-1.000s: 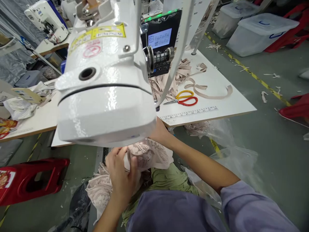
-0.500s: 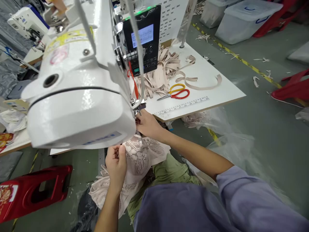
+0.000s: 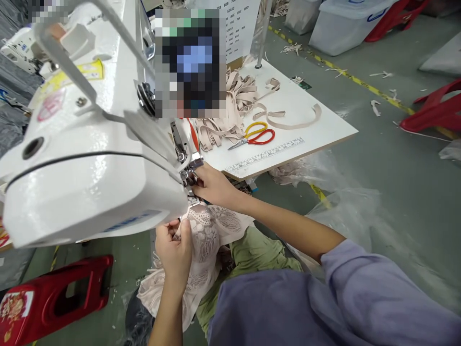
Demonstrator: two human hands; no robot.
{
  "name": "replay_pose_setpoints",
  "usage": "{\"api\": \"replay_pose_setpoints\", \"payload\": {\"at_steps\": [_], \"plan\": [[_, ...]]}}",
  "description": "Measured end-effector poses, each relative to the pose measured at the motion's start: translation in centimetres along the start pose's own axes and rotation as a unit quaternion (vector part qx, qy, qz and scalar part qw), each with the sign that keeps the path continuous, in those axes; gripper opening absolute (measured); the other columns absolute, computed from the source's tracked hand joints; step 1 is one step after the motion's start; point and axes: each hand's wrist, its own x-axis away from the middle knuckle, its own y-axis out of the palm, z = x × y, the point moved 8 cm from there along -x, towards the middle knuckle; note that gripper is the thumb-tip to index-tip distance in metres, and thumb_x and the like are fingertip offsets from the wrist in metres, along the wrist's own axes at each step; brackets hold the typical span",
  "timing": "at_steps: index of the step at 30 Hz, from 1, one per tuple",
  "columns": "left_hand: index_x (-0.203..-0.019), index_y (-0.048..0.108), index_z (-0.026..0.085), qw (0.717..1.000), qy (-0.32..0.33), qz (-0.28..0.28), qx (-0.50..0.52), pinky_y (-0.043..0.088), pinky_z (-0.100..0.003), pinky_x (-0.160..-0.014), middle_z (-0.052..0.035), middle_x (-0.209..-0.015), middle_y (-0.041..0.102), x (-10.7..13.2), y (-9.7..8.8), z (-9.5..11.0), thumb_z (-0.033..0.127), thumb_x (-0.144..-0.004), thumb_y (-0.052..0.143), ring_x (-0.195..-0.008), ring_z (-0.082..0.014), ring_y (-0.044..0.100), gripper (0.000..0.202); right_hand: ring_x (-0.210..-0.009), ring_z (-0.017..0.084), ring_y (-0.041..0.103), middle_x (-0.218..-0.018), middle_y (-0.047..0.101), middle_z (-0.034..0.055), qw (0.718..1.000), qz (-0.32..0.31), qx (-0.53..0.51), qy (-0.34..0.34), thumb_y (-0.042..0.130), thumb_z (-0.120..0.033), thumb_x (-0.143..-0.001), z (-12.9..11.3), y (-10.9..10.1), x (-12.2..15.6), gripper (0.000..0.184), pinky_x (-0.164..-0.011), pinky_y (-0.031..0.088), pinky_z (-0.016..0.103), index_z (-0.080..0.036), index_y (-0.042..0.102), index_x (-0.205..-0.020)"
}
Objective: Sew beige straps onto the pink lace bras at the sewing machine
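Note:
A large white sewing machine (image 3: pixel 90 178) fills the left of the view. A pale pink lace garment (image 3: pixel 207 235) hangs from under its head down over my lap. My left hand (image 3: pixel 175 250) pinches the lace's upper edge just below the machine head, fingers closed on the fabric. My right hand (image 3: pixel 212 185) reaches in from the right to the metal presser foot and needle area (image 3: pixel 190 170), fingers curled there against the lace; what lies under the fingertips is hidden.
On the white table (image 3: pixel 324 132) lie red-and-yellow scissors (image 3: pixel 254 137), a heap of beige straps (image 3: pixel 230 110) and a printed ruler along the front edge. A red stool (image 3: pixel 54 300) stands at lower left. Clear plastic bags (image 3: pixel 345 211), storage bins and red chairs are on the right.
The view has swung left and closer to the machine head. My right hand has come out from behind the head to the presser foot. My left hand has shifted its pinch on the lace.

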Motion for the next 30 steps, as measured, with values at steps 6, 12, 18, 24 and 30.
{"api": "replay_pose_setpoints", "payload": {"at_steps": [6, 12, 18, 24, 30], "plan": [[-0.103, 0.059, 0.018, 0.996, -0.049, -0.064, 0.045, 0.048, -0.03, -0.072, -0.0055, -0.096, 0.066, -0.5, 0.7, -0.7, 0.049, -0.085, 0.064, -0.081, -0.0192, 0.064, 0.036, -0.08, 0.016, 0.054, -0.102, 0.057, 0.0035, 0.999, 0.006, -0.032, -0.01, 0.057, -0.011, -0.079, -0.2, -0.1, 0.1, 0.01, -0.072, 0.043, 0.028, -0.019, 0.058, -0.085], [-0.104, 0.068, 0.015, 0.876, -0.234, -0.316, 0.278, 0.051, -0.038, -0.086, -0.0102, -0.098, 0.072, 2.6, 4.6, -1.2, 0.062, -0.078, 0.071, -0.095, -0.0269, 0.067, 0.055, -0.078, 0.013, 0.052, -0.103, 0.056, 0.0037, 0.997, -0.013, -0.073, 0.019, 0.058, -0.016, -0.083, -0.8, -0.7, 0.8, 0.003, -0.073, 0.04, 0.028, -0.017, 0.056, -0.082], [-0.099, 0.069, 0.013, 0.69, -0.336, -0.454, 0.453, 0.051, -0.038, -0.081, -0.0094, -0.077, 0.069, 12.0, 10.4, 1.5, 0.072, -0.065, 0.076, -0.08, -0.026, 0.067, 0.069, -0.07, 0.012, 0.053, -0.087, 0.057, 0.0008, 0.983, -0.107, -0.137, 0.06, 0.06, -0.026, -0.086, -1.5, -2.4, 4.3, 0.012, -0.066, 0.042, 0.027, -0.019, 0.055, -0.079], [-0.075, 0.064, 0.015, 0.773, -0.178, -0.54, 0.282, 0.042, -0.028, -0.063, -0.0026, -0.064, 0.058, 15.2, 12.4, -2.4, 0.072, -0.08, 0.059, -0.063, -0.0169, 0.052, 0.057, -0.072, 0.016, 0.066, -0.092, 0.07, 0.0054, 0.857, -0.013, -0.396, 0.328, 0.074, -0.04, -0.077, 7.8, -2.1, 11.7, 0.029, -0.06, 0.052, 0.027, -0.018, 0.057, -0.087], [-0.061, 0.052, 0.02, 0.872, -0.147, -0.428, 0.186, 0.032, -0.025, -0.062, 0.0012, -0.063, 0.05, 12.9, 6.1, -9.8, 0.044, -0.082, 0.059, -0.065, -0.0157, 0.042, 0.033, -0.058, 0.007, 0.053, -0.076, 0.059, -0.0026, 0.858, 0.202, -0.351, 0.314, 0.071, -0.038, -0.088, 12.4, -7.7, 13.5, 0.026, -0.053, 0.048, 0.019, -0.016, 0.058, -0.084]]}}
